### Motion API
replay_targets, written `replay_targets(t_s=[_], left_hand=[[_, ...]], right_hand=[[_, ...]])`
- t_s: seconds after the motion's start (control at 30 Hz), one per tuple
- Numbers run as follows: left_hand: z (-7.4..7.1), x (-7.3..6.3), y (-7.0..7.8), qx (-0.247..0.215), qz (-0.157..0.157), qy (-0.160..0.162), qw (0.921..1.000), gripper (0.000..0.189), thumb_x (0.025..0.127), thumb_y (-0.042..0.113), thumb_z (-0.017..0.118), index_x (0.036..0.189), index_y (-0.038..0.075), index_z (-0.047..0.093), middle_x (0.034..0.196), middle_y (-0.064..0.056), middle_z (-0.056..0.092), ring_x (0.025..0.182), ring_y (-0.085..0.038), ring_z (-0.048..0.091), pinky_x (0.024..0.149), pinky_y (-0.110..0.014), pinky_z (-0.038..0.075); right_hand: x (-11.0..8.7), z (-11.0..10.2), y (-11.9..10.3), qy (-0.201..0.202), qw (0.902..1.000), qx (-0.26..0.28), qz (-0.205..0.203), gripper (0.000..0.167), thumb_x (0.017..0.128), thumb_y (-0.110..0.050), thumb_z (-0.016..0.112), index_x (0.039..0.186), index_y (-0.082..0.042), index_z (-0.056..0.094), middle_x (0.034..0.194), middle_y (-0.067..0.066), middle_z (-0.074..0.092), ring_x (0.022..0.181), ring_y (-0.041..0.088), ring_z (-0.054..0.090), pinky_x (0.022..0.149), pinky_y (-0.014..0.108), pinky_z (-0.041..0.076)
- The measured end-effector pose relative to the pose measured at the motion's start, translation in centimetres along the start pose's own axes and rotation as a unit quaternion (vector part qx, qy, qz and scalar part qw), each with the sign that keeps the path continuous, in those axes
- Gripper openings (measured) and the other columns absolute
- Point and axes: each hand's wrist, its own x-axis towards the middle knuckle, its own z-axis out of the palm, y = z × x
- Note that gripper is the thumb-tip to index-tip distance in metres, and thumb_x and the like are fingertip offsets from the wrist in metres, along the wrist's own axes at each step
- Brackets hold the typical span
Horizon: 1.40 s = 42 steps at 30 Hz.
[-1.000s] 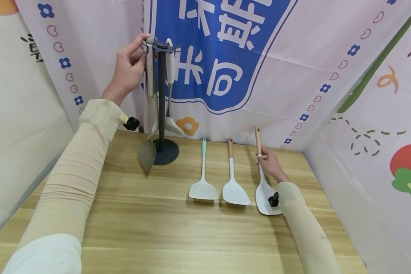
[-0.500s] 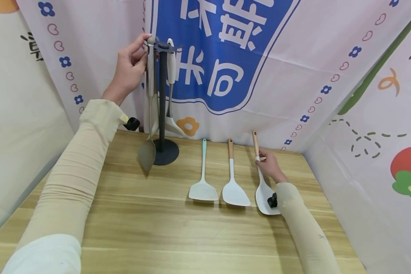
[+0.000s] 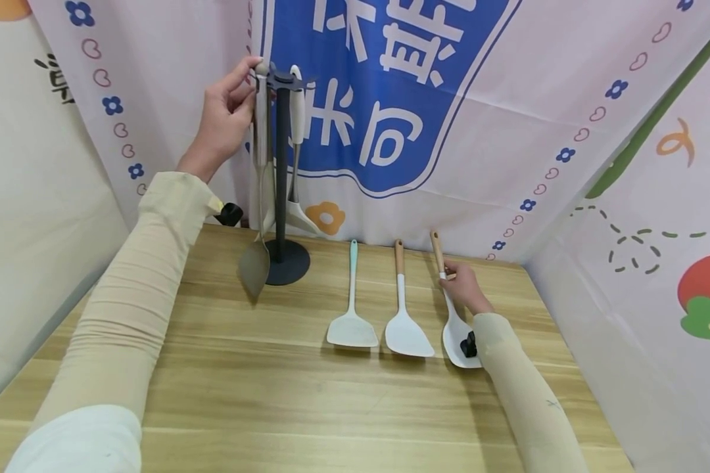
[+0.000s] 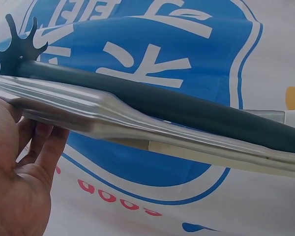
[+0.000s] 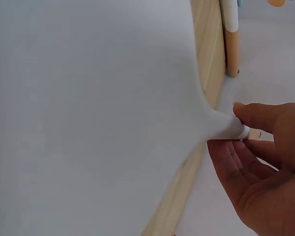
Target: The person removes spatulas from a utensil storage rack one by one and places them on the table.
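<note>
My left hand [image 3: 225, 112] grips the top of a steel turner [image 4: 103, 113] with a wide metal blade. The turner hangs beside the post of a dark utensil stand [image 3: 281, 164], blade down. My right hand [image 3: 464, 286] pinches a white spatula [image 3: 452, 328] with a wooden handle, where the handle meets the white neck. Its blade lies at or just above the table; I cannot tell which. In the right wrist view the thumb [image 5: 258, 115] is on one side of the neck and the fingers on the other.
A white-handled utensil [image 3: 298, 115] also hangs on the stand. To its right lie a spatula with a mint handle [image 3: 352, 328] and a white spatula with a wooden handle [image 3: 405, 332], on the wooden table [image 3: 260, 394]. A printed cloth [image 3: 473, 164] hangs behind.
The handle end of the spatula in my right hand has swung left and slightly toward me, and the right hand moved a little left with it. My left hand stays at the steel turner.
</note>
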Motion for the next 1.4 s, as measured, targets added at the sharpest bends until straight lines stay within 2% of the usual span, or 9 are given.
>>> replay_targets(t_s=[0.13,0.27,0.47,0.63,0.87,1.17,1.4], left_hand=[[0.1,-0.3,0.6,-0.006,-0.002,-0.005,1.0000,0.044,0.106,0.006,0.049,0.145,0.023,0.058,0.094,0.001,0.072,0.055,-0.014,0.033,0.057,-0.021,0.033],[0.2,-0.5,1.0,-0.006,-0.005,-0.002,1.0000,0.044,0.106,0.006,0.049,0.145,0.023,0.058,0.094,0.002,0.072,0.055,-0.014,0.033,0.057,-0.021,0.033],[0.2,-0.5,0.6,-0.005,-0.006,-0.004,1.0000,0.044,0.105,0.006,0.050,0.145,0.024,0.058,0.094,0.000,0.071,0.054,-0.014,0.033,0.056,-0.021,0.033],[0.2,-0.3,0.4,-0.006,-0.005,-0.004,1.0000,0.046,0.105,0.005,0.050,0.147,0.024,0.056,0.090,0.003,0.070,0.055,-0.014,0.033,0.057,-0.021,0.032],[0.3,-0.3,0.1,-0.002,-0.001,-0.003,1.0000,0.046,0.105,0.006,0.050,0.147,0.024,0.056,0.081,0.003,0.064,0.056,-0.014,0.034,0.059,-0.021,0.033],[0.1,-0.2,-0.4,0.012,0.001,0.001,0.9999,0.046,0.106,0.008,0.049,0.149,0.025,0.054,0.080,0.004,0.063,0.058,-0.015,0.035,0.060,-0.021,0.034],[0.0,-0.2,-0.4,0.006,0.003,0.003,1.0000,0.045,0.106,0.008,0.049,0.148,0.024,0.055,0.081,0.004,0.065,0.057,-0.014,0.034,0.060,-0.021,0.033]], right_hand=[[0.0,0.0,0.0,-0.007,0.9999,-0.005,0.015,0.051,0.095,0.002,0.062,0.144,0.007,0.050,0.125,0.030,0.061,0.100,0.038,0.066,0.085,0.044,0.059],[0.3,0.1,0.0,-0.017,0.9990,-0.017,0.036,0.048,0.096,0.000,0.063,0.142,0.007,0.052,0.125,0.028,0.062,0.106,0.037,0.065,0.092,0.046,0.057],[0.6,0.3,0.1,-0.038,0.9968,-0.039,0.059,0.043,0.095,-0.001,0.065,0.136,0.010,0.056,0.120,0.027,0.065,0.109,0.035,0.062,0.097,0.048,0.054],[1.0,0.3,0.3,-0.050,0.9960,-0.047,0.058,0.039,0.093,0.000,0.067,0.130,0.011,0.060,0.113,0.025,0.068,0.100,0.031,0.065,0.090,0.043,0.057],[1.5,0.3,0.5,-0.065,0.9942,-0.069,0.050,0.031,0.089,0.000,0.070,0.118,0.011,0.068,0.099,0.019,0.070,0.082,0.021,0.064,0.072,0.029,0.056],[1.6,0.3,0.2,-0.080,0.9911,-0.084,0.066,0.047,0.090,-0.003,0.070,0.133,0.012,0.058,0.116,0.027,0.067,0.098,0.031,0.068,0.084,0.037,0.060],[1.6,0.3,-0.3,-0.092,0.9886,-0.102,0.062,0.046,0.091,-0.004,0.071,0.131,0.013,0.059,0.118,0.029,0.067,0.094,0.029,0.069,0.080,0.036,0.060]])
